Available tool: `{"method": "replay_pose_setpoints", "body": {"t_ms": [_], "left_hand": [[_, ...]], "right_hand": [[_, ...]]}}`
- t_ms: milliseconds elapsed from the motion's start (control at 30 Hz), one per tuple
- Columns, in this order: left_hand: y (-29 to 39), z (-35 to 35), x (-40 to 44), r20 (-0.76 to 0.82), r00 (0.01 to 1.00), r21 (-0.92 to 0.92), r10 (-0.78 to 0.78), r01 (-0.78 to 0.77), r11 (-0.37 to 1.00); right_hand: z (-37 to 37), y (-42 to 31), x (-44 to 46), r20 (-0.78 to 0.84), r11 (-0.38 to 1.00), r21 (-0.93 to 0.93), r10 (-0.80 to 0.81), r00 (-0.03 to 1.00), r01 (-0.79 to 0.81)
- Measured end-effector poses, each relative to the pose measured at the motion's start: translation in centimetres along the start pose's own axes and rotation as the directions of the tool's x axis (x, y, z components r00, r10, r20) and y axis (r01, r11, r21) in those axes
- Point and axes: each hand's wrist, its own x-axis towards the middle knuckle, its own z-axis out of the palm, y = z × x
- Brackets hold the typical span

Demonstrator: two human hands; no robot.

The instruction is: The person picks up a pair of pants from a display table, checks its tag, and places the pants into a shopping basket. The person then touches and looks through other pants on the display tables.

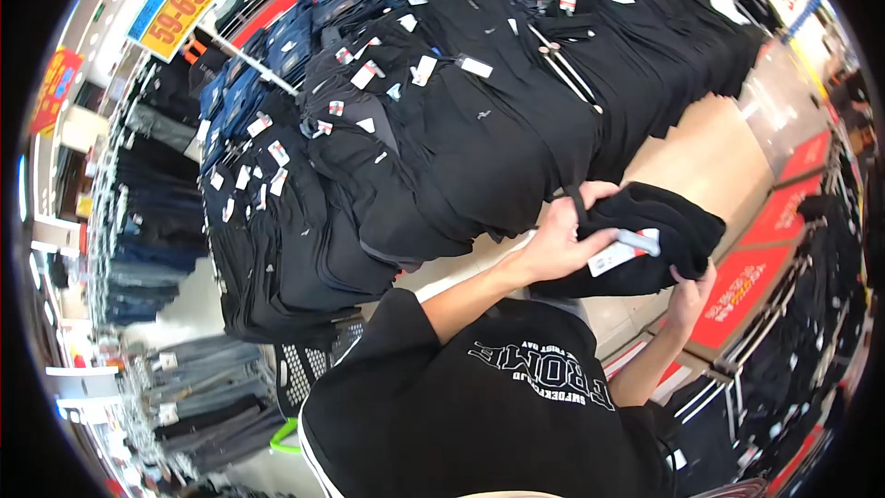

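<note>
A folded black garment (682, 217) is held up in front of my chest between both hands; its exact kind does not show. My left hand (570, 235) is closed on its left edge, with a dark band of cloth passing by the fingers. Beside the left thumb hangs a white price tag (610, 256) with a red part, and a pale grey strip (639, 241) lies across it. My right hand (691, 293) pinches the lower right edge of the garment. Just beyond my left hand are heaped black garments (498, 157), many with white tags.
Folded blue jeans (290, 41) lie at the back left below a yellow price sign (175, 17). Racks of hanging trousers (152, 231) stand on the left. Red-fronted boxes (747, 290) and more dark clothes (811, 314) are on the right. A dark perforated basket (297, 376) is at my left side.
</note>
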Motion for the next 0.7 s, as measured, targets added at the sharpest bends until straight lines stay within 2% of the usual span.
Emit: {"method": "replay_pose_setpoints", "body": {"t_ms": [33,67,100,133,167,333,400,433,467,500,533,567,600,700], "left_hand": [[0.6,-0.1,1.6,0.006,0.999,0.017,0.044,-0.044,0.999],[1.0,-0.4,2.9,0.007,0.996,0.038,0.087,-0.087,0.995],[0.6,-0.5,4.1,-0.022,0.985,0.051,0.170,-0.169,0.984],[0.4,-0.8,5.1,-0.023,0.990,0.018,0.141,-0.140,0.990],[0.0,-1.2,6.0,-0.051,0.992,0.020,0.111,-0.110,0.994],[-2.5,-3.4,10.0,-0.203,0.979,0.085,-0.009,0.027,0.996],[-4.2,-4.1,12.2,-0.212,0.964,-0.031,-0.158,0.155,0.987],[-5.4,-4.2,13.4,-0.263,0.963,0.082,-0.062,0.086,0.993],[-6.4,-4.5,14.4,-0.223,0.956,0.027,-0.189,0.200,0.979],[-7.8,-4.6,15.5,-0.248,0.954,0.044,-0.166,0.182,0.982],[-9.5,-4.7,16.8,-0.259,0.957,0.052,-0.132,0.151,0.987],[-10.8,-4.7,18.1,-0.233,0.957,-0.011,-0.172,0.174,0.985],[-11.6,-4.5,19.3,-0.206,0.953,-0.071,-0.221,0.210,0.975],[-12.9,-2.7,23.3,-0.153,0.975,-0.202,-0.164,0.132,0.971]], "right_hand": [[-0.3,0.4,2.5,-0.036,0.999,0.020,0.049,0.998,-0.048],[-0.3,0.9,5.1,-0.005,0.997,0.076,0.031,1.000,-0.031],[0.0,1.2,7.5,0.097,0.987,0.160,0.016,0.995,-0.031],[0.7,1.3,9.7,0.192,0.969,0.243,-0.006,0.981,-0.042],[1.4,1.5,11.6,0.192,0.951,0.300,0.010,0.981,-0.068],[2.2,4.9,20.4,0.293,0.972,0.189,0.082,0.953,-0.141],[2.4,5.7,23.7,0.370,0.980,0.075,0.144,0.918,-0.184],[2.6,6.4,25.0,0.394,0.979,0.082,0.143,0.908,-0.189],[2.5,6.9,26.1,0.397,0.981,0.076,0.136,0.908,-0.180],[2.6,7.3,27.2,0.425,0.977,0.073,0.150,0.893,-0.199],[2.8,8.0,28.1,0.385,0.986,0.079,0.104,0.917,-0.145],[3.4,7.4,29.0,0.390,0.982,0.052,0.149,0.909,-0.183],[3.3,7.4,29.6,0.351,0.985,0.064,0.128,0.928,-0.160],[4.7,2.8,32.9,0.362,0.990,-0.045,0.139,0.922,-0.132]]}}
